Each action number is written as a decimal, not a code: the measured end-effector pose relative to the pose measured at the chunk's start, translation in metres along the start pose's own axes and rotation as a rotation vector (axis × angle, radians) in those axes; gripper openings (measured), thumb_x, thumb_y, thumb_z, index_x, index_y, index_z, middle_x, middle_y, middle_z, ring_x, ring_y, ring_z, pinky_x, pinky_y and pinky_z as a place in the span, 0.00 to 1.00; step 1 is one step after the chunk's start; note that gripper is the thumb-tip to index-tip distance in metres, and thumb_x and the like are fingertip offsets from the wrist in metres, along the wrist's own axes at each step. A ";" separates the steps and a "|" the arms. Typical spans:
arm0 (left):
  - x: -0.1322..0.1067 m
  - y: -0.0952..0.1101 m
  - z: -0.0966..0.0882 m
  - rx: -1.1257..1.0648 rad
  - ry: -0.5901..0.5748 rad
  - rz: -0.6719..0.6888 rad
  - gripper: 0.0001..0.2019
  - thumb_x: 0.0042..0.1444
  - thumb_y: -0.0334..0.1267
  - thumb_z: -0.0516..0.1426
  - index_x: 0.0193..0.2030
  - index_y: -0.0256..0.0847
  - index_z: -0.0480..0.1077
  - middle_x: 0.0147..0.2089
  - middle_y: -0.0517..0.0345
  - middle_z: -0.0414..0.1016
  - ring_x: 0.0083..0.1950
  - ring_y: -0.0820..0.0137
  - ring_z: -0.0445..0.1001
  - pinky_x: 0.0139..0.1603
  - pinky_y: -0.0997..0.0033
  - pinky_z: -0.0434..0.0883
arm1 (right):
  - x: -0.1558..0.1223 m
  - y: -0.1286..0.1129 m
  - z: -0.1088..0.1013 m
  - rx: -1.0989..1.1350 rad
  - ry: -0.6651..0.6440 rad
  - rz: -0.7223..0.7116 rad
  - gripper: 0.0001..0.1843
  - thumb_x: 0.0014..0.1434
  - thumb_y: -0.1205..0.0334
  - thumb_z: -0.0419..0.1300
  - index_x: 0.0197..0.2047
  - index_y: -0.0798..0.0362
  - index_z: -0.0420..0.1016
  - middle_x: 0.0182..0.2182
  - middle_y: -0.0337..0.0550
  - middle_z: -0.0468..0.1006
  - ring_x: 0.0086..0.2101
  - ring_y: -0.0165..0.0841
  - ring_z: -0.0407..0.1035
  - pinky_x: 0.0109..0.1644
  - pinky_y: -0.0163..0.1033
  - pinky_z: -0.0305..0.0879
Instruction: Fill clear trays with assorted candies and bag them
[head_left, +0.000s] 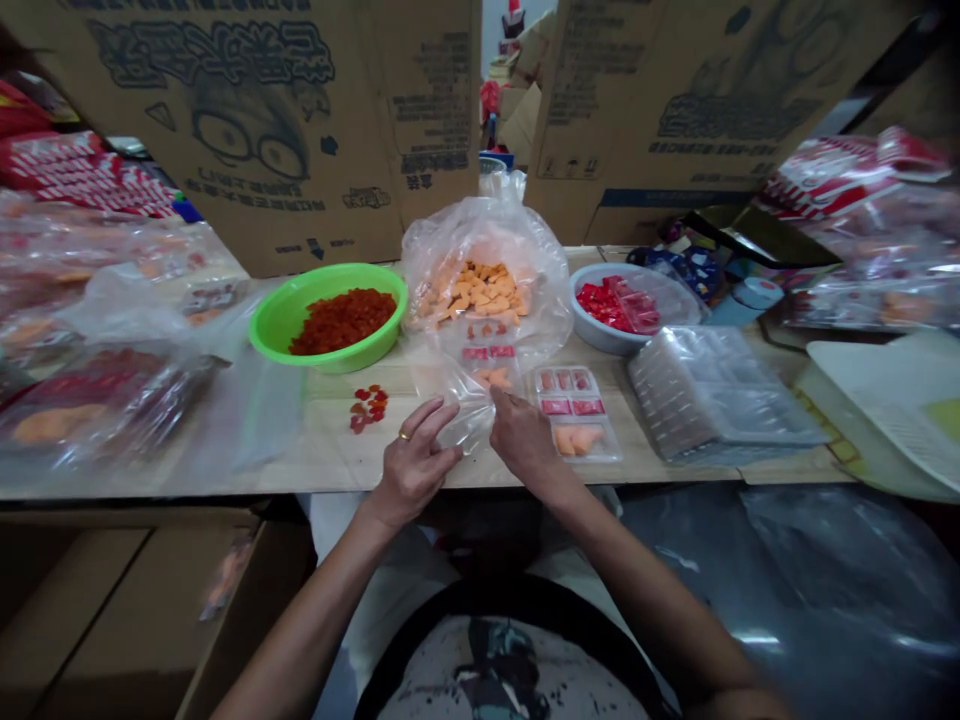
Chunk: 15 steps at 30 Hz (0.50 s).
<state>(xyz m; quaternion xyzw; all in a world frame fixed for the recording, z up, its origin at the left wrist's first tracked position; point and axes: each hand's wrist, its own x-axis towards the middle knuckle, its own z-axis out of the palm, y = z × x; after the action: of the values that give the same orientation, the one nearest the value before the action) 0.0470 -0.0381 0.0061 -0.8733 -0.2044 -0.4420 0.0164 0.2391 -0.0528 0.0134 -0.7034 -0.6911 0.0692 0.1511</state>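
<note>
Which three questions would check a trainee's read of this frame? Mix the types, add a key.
1. Multiple choice: what colour is the bowl holding the red packets?
A) green
B) pale blue
C) orange

2. True or false: the large clear bag of orange pieces stands to the right of the green bowl, as the wearer sees it.

3. Short answer: what is the right hand pinching?

Key: 1 B; 2 true; 3 clear plastic film.
</note>
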 end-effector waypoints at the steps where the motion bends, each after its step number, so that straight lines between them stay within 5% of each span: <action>1: 0.001 -0.001 -0.001 -0.020 -0.028 0.022 0.10 0.60 0.24 0.55 0.38 0.43 0.72 0.66 0.53 0.68 0.69 0.57 0.62 0.53 0.59 0.77 | -0.001 0.004 -0.005 0.018 -0.019 0.006 0.28 0.60 0.76 0.49 0.63 0.59 0.63 0.50 0.56 0.79 0.49 0.40 0.74 0.49 0.40 0.70; 4: -0.003 -0.008 0.001 -0.051 -0.049 0.011 0.13 0.61 0.24 0.53 0.43 0.45 0.74 0.64 0.53 0.70 0.69 0.56 0.64 0.56 0.53 0.77 | -0.008 0.030 -0.026 0.194 -0.130 -0.151 0.28 0.64 0.68 0.52 0.67 0.55 0.61 0.54 0.51 0.77 0.52 0.38 0.73 0.52 0.40 0.69; 7: -0.006 -0.011 0.018 0.031 0.063 -0.160 0.26 0.59 0.21 0.49 0.60 0.48 0.69 0.64 0.52 0.70 0.70 0.57 0.63 0.65 0.44 0.70 | -0.013 0.074 -0.042 0.394 -0.171 -0.238 0.30 0.67 0.57 0.53 0.69 0.52 0.57 0.62 0.49 0.70 0.57 0.35 0.69 0.55 0.37 0.67; 10: -0.007 0.003 0.055 0.078 0.081 -0.379 0.38 0.56 0.18 0.47 0.72 0.47 0.54 0.72 0.50 0.59 0.73 0.61 0.56 0.70 0.50 0.64 | -0.009 0.123 -0.041 0.297 0.057 0.169 0.25 0.67 0.60 0.49 0.64 0.63 0.64 0.55 0.56 0.75 0.53 0.38 0.71 0.54 0.38 0.66; 12: -0.007 0.018 0.086 0.015 -0.003 -0.393 0.43 0.52 0.16 0.46 0.74 0.46 0.48 0.74 0.49 0.53 0.75 0.61 0.51 0.70 0.52 0.64 | -0.002 0.148 -0.032 0.191 0.149 0.403 0.23 0.65 0.65 0.49 0.58 0.70 0.69 0.46 0.61 0.79 0.48 0.43 0.74 0.50 0.42 0.67; 15: -0.007 0.034 0.125 -0.112 -0.234 -0.344 0.46 0.46 0.15 0.46 0.74 0.43 0.47 0.74 0.48 0.53 0.75 0.58 0.50 0.68 0.47 0.65 | 0.010 0.165 -0.019 0.165 0.124 0.445 0.17 0.60 0.69 0.51 0.47 0.64 0.77 0.34 0.57 0.80 0.39 0.44 0.76 0.41 0.43 0.69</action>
<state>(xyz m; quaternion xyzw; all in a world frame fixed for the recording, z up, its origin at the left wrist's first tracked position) 0.1511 -0.0454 -0.0702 -0.8705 -0.3258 -0.3447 -0.1316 0.4025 -0.0448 -0.0184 -0.8263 -0.5008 0.1138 0.2313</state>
